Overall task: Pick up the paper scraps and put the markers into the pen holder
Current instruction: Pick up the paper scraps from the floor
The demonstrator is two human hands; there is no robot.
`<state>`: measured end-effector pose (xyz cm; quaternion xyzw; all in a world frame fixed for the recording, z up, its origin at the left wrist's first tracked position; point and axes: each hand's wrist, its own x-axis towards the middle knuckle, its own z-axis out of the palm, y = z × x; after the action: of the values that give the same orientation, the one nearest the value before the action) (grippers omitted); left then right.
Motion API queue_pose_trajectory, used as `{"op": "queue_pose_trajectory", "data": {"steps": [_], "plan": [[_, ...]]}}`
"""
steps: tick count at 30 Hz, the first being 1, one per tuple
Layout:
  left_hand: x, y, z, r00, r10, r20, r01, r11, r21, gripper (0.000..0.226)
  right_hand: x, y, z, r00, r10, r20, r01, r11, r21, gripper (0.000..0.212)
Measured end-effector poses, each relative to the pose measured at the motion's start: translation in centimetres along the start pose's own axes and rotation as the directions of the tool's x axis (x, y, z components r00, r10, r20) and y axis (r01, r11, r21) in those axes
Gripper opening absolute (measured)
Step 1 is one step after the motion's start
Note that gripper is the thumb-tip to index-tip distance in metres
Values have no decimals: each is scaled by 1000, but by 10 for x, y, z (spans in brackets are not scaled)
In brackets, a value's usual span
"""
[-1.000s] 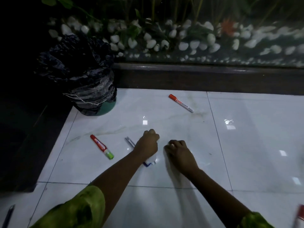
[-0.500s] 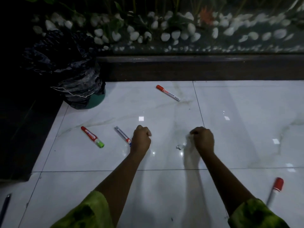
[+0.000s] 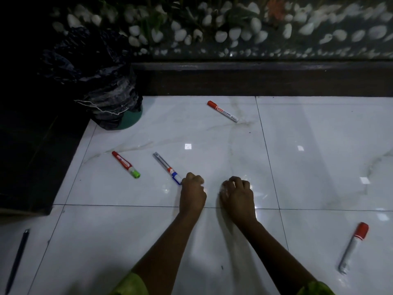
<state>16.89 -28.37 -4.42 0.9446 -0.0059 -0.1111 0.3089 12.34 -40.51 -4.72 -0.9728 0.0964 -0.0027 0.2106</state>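
Our left hand point(image 3: 192, 193) is clenched beside the blue-tipped marker point(image 3: 167, 167), we can't tell what's inside; right hand point(image 3: 239, 195) further off, fingers point(image 3: 236, 180) gripping a paper scrap point(image 3: 225, 190).

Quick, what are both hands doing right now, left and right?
Left hand: closed in a fist, nothing visible inside it.
Right hand: closed, apparently pinching a pale paper scrap.

four markers are laid flat: red-capped white marker point(image 3: 222, 111) far centre; red-green marker point(image 3: 126, 164) left; grey-blue marker point(image 3: 167, 168) centre; red-capped grey marker point(image 3: 353, 248) near right.
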Motion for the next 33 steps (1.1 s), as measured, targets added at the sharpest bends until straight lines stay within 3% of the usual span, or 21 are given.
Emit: {"op": "queue_pose_trajectory", "data": {"steps": [3, 6, 9, 12, 17, 21, 25, 30, 33], "plan": [[-15, -3, 6, 999, -33, -25, 30, 993, -113, 16, -14, 6, 1, 998, -65, -7, 65, 998, -27, 24], [-28, -5, 4, 981, -122, -149, 73, 953, -295, 16, -22, 17, 1, 998, -61, -29, 61, 998, -8, 36], [-43, -9, 4, 941, -226, -254, 151, 947, -284, 32, -29, 17, 2, 1000, 13, 19, -14, 998, 56, 49], [-48, -12, 10, 928, -283, -243, 227, 945, -233, 43, -29, 12, 1, 995, 60, 74, -64, 997, 43, 50], [-39, 1, 13, 959, -200, -203, 160, 967, -197, 44, -32, 11, 5, 999, -32, 26, 33, 999, -13, 41], [-30, 2, 17, 980, -96, -175, 75, 989, -124, 35, -28, 9, 1, 996, 82, 34, -83, 996, 30, 48], [-22, -5, 19, 994, 66, -93, -66, 998, 4, 22, -28, 6, 10, 998, -55, 0, 55, 996, -72, 43], [-17, -12, 15, 984, 175, -32, -173, 984, 49, 14, -44, 15, 16, 986, -154, -58, 153, 988, -29, 44], [-14, -15, 11, 981, 195, 21, -196, 979, 53, 13, -40, 27, 11, 961, -273, -47, 266, 957, -119, 24]]}}
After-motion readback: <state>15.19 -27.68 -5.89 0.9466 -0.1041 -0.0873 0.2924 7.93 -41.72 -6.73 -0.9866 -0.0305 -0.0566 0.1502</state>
